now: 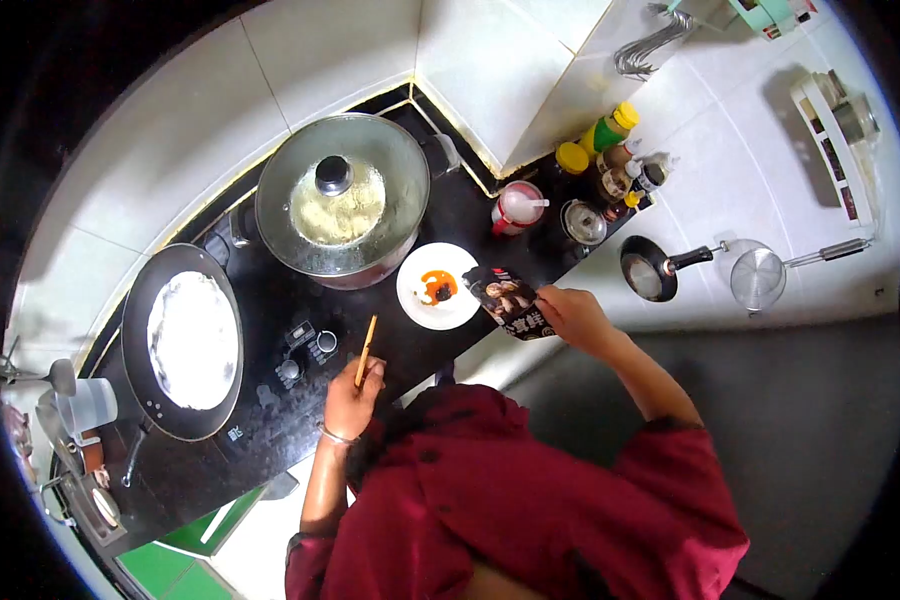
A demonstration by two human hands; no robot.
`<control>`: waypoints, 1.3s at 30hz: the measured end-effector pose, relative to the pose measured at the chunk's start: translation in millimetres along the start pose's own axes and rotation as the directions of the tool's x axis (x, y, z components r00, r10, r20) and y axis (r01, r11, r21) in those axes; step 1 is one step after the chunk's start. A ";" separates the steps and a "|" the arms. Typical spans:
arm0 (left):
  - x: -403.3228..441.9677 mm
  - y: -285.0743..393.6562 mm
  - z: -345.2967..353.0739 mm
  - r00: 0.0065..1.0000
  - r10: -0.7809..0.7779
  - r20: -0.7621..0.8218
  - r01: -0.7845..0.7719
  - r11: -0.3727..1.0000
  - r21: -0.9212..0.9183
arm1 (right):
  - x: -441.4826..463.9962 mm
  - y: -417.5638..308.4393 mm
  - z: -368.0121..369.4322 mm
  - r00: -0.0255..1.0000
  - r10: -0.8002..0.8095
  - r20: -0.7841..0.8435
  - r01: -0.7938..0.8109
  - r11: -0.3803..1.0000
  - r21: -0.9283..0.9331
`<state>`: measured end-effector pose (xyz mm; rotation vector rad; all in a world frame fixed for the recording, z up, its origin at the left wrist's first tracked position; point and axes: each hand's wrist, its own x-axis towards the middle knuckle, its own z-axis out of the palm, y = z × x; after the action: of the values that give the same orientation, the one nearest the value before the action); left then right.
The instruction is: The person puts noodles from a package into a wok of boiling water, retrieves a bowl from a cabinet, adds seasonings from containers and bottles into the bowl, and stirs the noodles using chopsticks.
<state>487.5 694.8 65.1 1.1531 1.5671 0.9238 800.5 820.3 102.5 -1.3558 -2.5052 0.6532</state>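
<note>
My left hand [355, 400] is closed around wooden chopsticks [369, 345], their tips pointing up and away from me. My right hand [578, 318] grips a black seasoning packet [508, 300] printed with a food picture and pale characters. The packet's far end reaches the right rim of a white bowl [411, 306]. Inside the bowl lie an orange-red oily sauce [437, 281] and a small dark clump [443, 294]. Behind the bowl stands a large pot [273, 225] under a glass lid with a black knob [334, 175]; pale food shows through the glass.
A wide frying pan [195, 340] sits on the left of the black counter [270, 400]. Toward the right corner are a red-and-white jar [518, 208], a glass jar [583, 222] and several sauce bottles [610, 130]. A small pan [647, 268] and strainer [758, 278] hang on the right wall.
</note>
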 end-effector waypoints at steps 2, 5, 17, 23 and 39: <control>-0.8 2.9 -0.2 1.000 -0.029 -0.003 0.029 1.000 -0.006 | -0.2 -0.7 -1.1 1.000 0.028 -0.009 -0.028 1.000 -0.010; 1.3 6.0 -0.8 0.997 -0.074 0.001 0.074 0.997 -0.010 | 0.0 0.0 -2.9 1.000 0.009 0.008 -0.009 1.000 0.010; 2.8 -0.4 3.1 1.000 -0.022 0.008 0.022 1.000 -0.009 | -9.3 5.9 -0.1 0.998 -0.008 -0.069 0.010 1.000 0.028; 2.2 -0.2 4.7 1.000 -0.012 0.014 0.012 1.000 -0.004 | -13.9 1.8 -3.2 0.986 0.056 -0.157 -0.041 0.995 0.093; 21.0 5.9 18.0 0.990 0.112 0.088 -0.111 0.994 -0.025 | -7.0 13.9 -298.1 -0.141 -0.013 -0.990 0.121 0.992 -0.030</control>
<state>504.1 717.2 60.5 1.2611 1.4300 0.9455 931.2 903.8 357.5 -0.9250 -1.0760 -0.3883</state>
